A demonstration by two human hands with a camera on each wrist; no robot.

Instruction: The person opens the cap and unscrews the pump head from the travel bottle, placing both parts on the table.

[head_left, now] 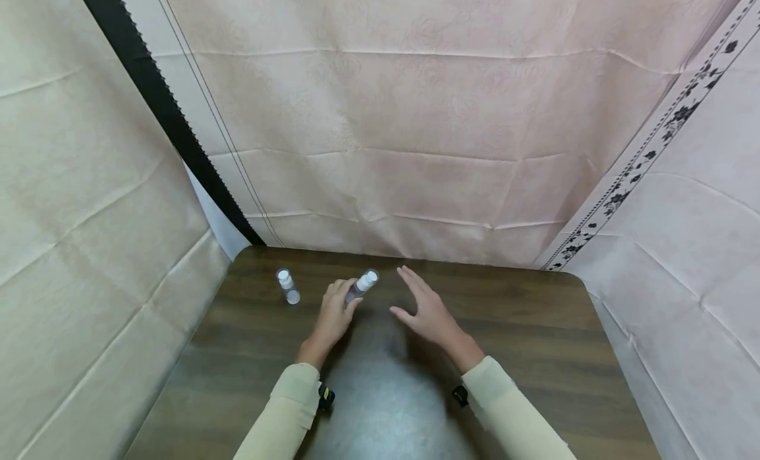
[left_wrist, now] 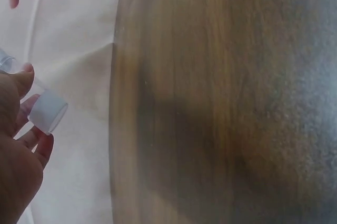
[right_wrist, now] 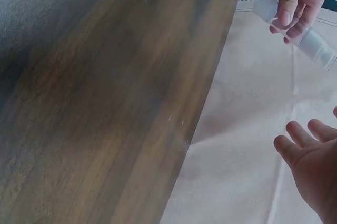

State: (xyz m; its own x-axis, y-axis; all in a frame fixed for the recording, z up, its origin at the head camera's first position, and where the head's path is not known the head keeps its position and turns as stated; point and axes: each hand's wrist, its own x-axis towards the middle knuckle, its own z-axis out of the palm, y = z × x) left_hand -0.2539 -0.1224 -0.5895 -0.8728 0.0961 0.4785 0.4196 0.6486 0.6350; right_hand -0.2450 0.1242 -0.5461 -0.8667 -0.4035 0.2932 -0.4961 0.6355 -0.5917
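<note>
My left hand [head_left: 332,318] grips a small clear bottle [head_left: 366,280] with a white top, raised above the far part of the table and tilted to the right. In the left wrist view, thumb and fingertips curl round the bottle [left_wrist: 48,110] near its white, flat end. My right hand [head_left: 432,315] is apart from it on the right, holding nothing, with fingers extended and thumb spread. A second clear bottle [head_left: 287,286] with a white top is to the left of my left hand; part of it also appears at the top of the right wrist view.
The brown wooden table [head_left: 534,354] has rounded far corners. A pale cloth [head_left: 386,136] hangs along its far edge, with further cloths [head_left: 77,216] at the sides. A black strip [head_left: 172,117] runs down the left cloth seam.
</note>
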